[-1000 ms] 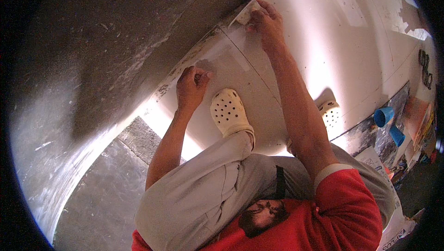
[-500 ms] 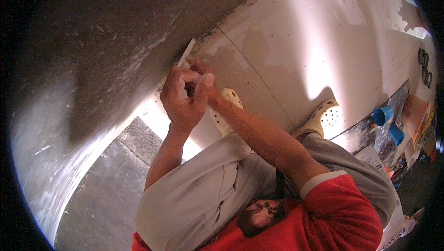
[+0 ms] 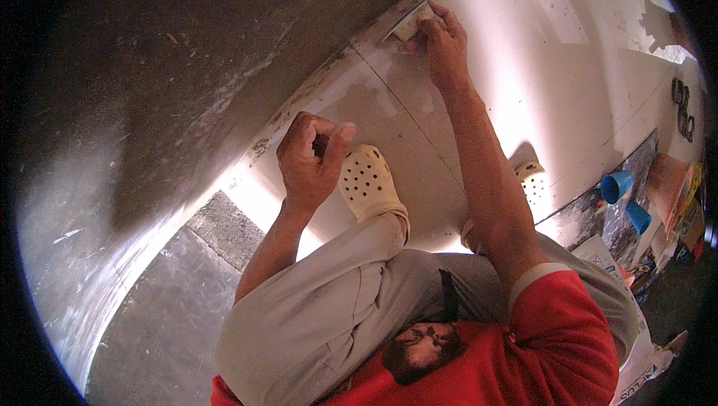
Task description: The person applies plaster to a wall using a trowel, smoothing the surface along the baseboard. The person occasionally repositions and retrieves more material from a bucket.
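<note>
- On my feed, the right hand [image 3: 446, 39] is reached far forward, thumb and fingers pinching a pale flat piece [image 3: 408, 26].
- I see that piece low against the dark grey wall [image 3: 187, 69], where it meets the pale floor [image 3: 407, 136].
- The left hand [image 3: 310, 163] is curled in the air near a cream clog [image 3: 366, 181]; I can't tell whether it grips anything.
- Off to my right, two blue cups [image 3: 615, 187] lie near each other.
</note>
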`<state>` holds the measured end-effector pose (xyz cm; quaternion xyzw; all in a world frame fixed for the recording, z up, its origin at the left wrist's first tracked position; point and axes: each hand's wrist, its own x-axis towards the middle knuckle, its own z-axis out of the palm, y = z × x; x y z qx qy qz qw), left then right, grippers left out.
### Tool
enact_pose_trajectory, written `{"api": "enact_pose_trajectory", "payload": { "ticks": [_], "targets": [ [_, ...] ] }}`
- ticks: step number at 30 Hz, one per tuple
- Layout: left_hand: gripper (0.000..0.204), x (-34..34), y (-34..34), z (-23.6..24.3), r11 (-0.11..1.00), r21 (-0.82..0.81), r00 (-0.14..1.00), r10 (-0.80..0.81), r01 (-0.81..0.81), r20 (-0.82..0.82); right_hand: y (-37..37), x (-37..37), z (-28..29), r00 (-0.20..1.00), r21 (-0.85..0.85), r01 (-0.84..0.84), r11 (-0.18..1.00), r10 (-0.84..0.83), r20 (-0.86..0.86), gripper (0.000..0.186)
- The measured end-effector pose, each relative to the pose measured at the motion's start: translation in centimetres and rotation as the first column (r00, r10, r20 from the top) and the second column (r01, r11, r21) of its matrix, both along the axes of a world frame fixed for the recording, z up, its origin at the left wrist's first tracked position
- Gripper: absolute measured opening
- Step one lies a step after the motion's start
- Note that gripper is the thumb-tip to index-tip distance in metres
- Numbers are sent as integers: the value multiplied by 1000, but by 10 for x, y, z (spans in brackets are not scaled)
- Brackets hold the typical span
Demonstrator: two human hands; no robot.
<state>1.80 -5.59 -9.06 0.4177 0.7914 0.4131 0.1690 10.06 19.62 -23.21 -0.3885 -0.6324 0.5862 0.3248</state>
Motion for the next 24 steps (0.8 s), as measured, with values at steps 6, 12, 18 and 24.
{"api": "enact_pose_trajectory", "payload": {
  "ticks": [6,12,18,24],
  "targets": [
    [26,-2,3,10,1000,-14,995,-5,3,-104,-4,-14,-5,991,-553,-5,833,-70,-115,47],
    [28,-9,10,23,1000,6,992,26,-26,-126,-139,-54,-7,994,-468,-75,881,26,-109,43],
    [29,-17,9,21,999,14,975,32,-30,-222,-191,-24,-1,985,-396,-83,915,14,-173,42],
    [28,-11,-6,-17,989,-147,995,-22,7,-102,-11,13,-11,952,-386,251,888,-298,-68,44]
  ]
}}
